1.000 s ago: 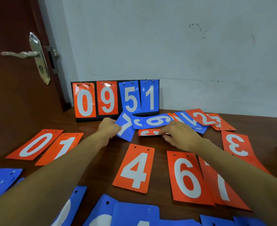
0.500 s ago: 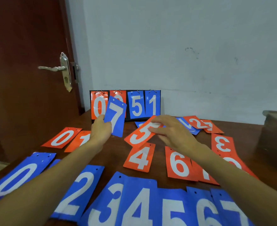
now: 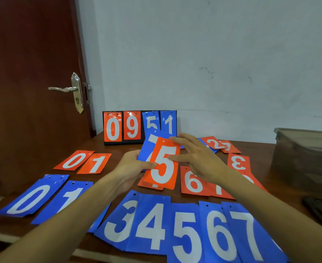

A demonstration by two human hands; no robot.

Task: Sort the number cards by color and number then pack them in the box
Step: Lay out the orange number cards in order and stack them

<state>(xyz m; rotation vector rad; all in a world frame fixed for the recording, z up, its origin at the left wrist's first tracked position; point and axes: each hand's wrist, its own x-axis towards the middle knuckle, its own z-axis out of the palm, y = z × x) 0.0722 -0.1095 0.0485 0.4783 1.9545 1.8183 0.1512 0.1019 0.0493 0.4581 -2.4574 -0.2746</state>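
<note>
- Orange card with a white 5 [image 3: 164, 164], over a blue 7 card [image 3: 146, 147], is pinched in my left hand [image 3: 131, 166] grip above the brown wooden tabletop [image 3: 118, 149].
- My right hand [image 3: 200, 158] grip is spread beside it.

- Scoreboard [image 3: 139, 128]: one — two orange digits, two blue.
- Front-row blue cards [image 3: 150, 224]: seven readable, one part-hidden.
- Flat orange cards [image 3: 193, 182]: six readable, others covered.
- Held cards [image 3: 157, 158]: two — blue 7 [image 3: 147, 147], orange 5 [image 3: 164, 168].
- Box [image 3: 304, 158]: one.
</note>
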